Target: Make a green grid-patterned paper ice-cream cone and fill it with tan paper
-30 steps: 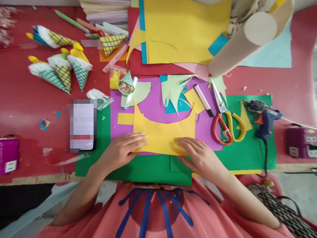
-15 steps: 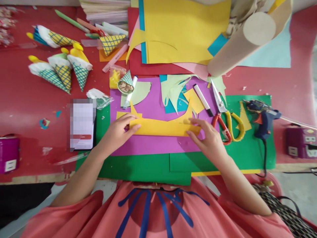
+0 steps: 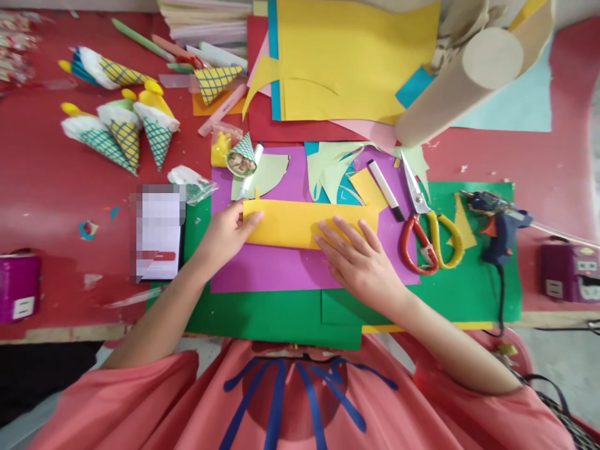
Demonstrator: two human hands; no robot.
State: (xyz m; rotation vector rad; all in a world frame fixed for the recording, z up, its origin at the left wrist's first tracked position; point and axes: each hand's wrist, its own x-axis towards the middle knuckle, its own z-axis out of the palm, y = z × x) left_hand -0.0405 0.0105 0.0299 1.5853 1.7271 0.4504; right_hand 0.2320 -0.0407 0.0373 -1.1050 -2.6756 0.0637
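Observation:
A long yellow paper strip (image 3: pixel 285 224) lies in front of me over a purple sheet (image 3: pixel 281 275). My left hand (image 3: pixel 227 231) pinches its left end, thumb on top and the other fingers behind. Flat on the strip's right half rests my right hand (image 3: pixel 359 259), its fingers spread. Beyond the strip are green paper scraps (image 3: pixel 328 169), a yellow paper piece (image 3: pixel 368 187) and a white marker with a black cap (image 3: pixel 385 190). Scissors (image 3: pixel 417 219) with red and yellow handles lie to the right of my right hand, blades pointing away.
A glue gun (image 3: pixel 504 225) lies on the green sheet (image 3: pixel 262 312) at right. The phone (image 3: pixel 159 237) is at left, below several paper cones (image 3: pixel 154 134). A pale cardboard tube (image 3: pixel 454 94) stands at the back right, beside yellow sheets (image 3: pixel 356 56).
My right hand has let go of the strip's right end and moved left, now flat on the paper. The strip has shifted slightly away from me and lies flatter.

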